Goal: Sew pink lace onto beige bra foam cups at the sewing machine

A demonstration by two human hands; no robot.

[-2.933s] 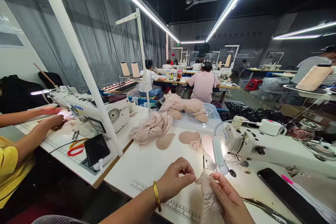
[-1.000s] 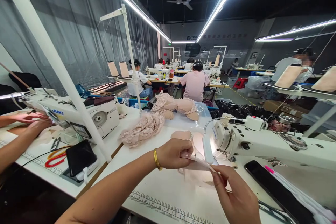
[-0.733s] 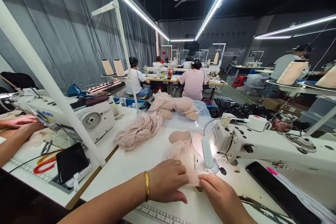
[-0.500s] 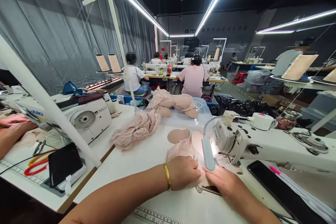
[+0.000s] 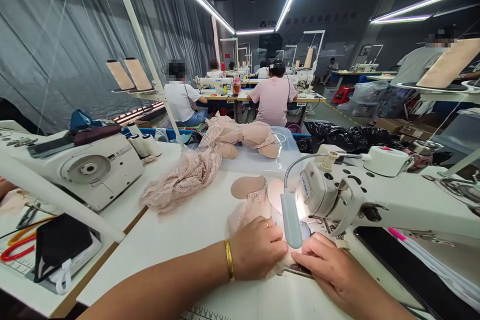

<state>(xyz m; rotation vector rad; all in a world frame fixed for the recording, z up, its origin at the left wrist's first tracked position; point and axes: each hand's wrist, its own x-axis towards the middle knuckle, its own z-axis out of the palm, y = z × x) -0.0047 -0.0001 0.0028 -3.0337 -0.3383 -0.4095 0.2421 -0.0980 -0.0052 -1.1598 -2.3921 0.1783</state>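
My left hand (image 5: 257, 249), with a gold bangle and a ring, lies curled on a pale pink lace piece (image 5: 249, 209) on the white table (image 5: 187, 240). My right hand (image 5: 326, 267) presses the same piece flat just in front of the needle area of the white sewing machine (image 5: 360, 195). The machine's lamp (image 5: 290, 220) hangs between my two hands and hides part of the fabric. A beige foam cup (image 5: 247, 186) lies just behind the lace piece.
A heap of pink lace (image 5: 183, 177) and a clear bin with padded cups (image 5: 258, 142) sit at the back. A black phone (image 5: 405, 270) lies right. Left stands a second sewing machine (image 5: 90, 167) and a black device (image 5: 56, 247). Several people sew at tables beyond.
I lowered the lace piece from mid-air onto the table and slid it under the lamp toward the needle. Both hands moved forward, and my view dipped lower and closer to the machine.
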